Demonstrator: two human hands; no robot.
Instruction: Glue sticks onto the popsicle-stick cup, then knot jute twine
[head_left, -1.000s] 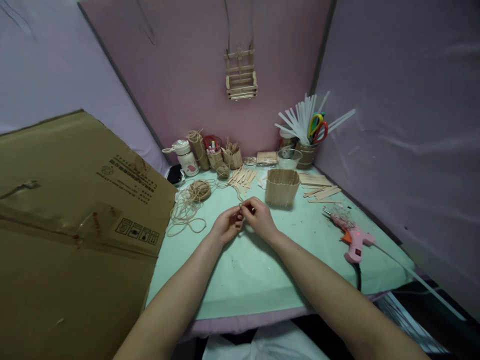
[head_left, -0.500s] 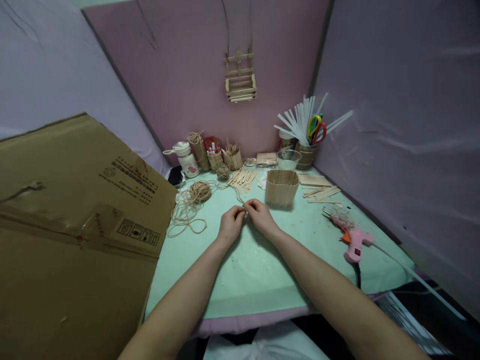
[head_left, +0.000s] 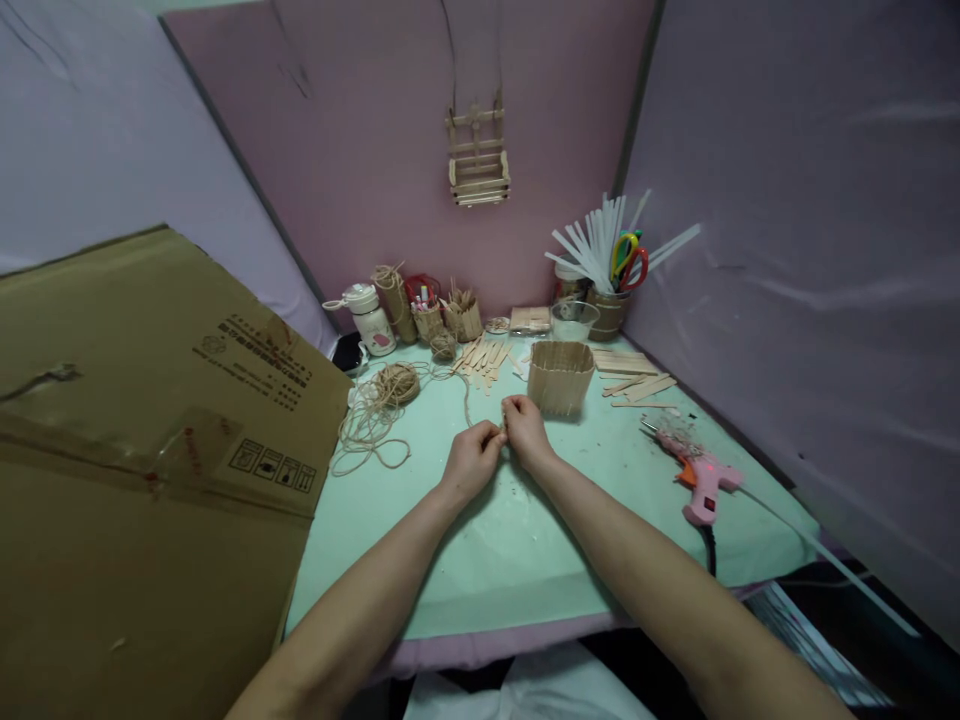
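Note:
My left hand (head_left: 470,462) and my right hand (head_left: 526,432) meet above the mint-green table (head_left: 525,540), fingers pinched together on a strand of jute twine (head_left: 466,395). The strand runs back toward the twine ball (head_left: 397,381) and the loose coil (head_left: 365,425) at the left. A box built of craft sticks (head_left: 560,376) stands just behind my right hand, apart from it.
A large cardboard box (head_left: 142,440) fills the left. A pink glue gun (head_left: 701,482) lies at the right with its cord over the edge. Loose craft sticks (head_left: 484,357), small pots, a white bottle (head_left: 372,317), a glass bowl (head_left: 574,319) and a cup of scissors (head_left: 609,300) line the back.
Both hands have shifted slightly right and toward me, still pinched together, and the twine strand now runs tauter from them toward the ball.

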